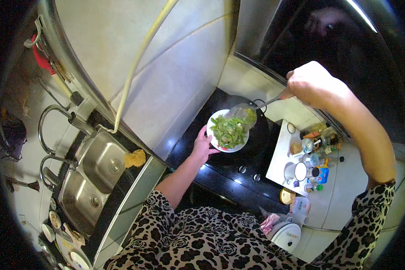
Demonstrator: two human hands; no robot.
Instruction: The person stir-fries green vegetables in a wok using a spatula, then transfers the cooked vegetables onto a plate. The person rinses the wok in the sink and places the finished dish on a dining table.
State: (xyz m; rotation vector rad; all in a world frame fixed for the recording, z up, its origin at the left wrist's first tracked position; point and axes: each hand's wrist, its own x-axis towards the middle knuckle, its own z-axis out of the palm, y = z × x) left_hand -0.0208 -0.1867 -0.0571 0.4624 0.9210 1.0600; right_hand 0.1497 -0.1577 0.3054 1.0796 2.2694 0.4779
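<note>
My left hand [202, 148] holds a white plate [221, 112] by its lower left rim, over the black stove. Cut green vegetables [230, 131] are heaped on the plate. From the upper right, my right hand [302, 81] grips the handle of a metal spatula [238, 113], whose broad blade is at the plate's upper right edge with some greens at it. Beneath the plate lies a dark wok [260, 135], partly hidden, with a loop handle showing behind the spatula.
A range hood [273, 60] overhangs the stove. Two stove knobs [242, 169] are on the near side. To the right, a white shelf [280, 148] bears jars, bottles and an enamel mug [295, 171]. A double steel sink [101, 158] with faucets stands left, a yellow sponge [135, 158] beside it.
</note>
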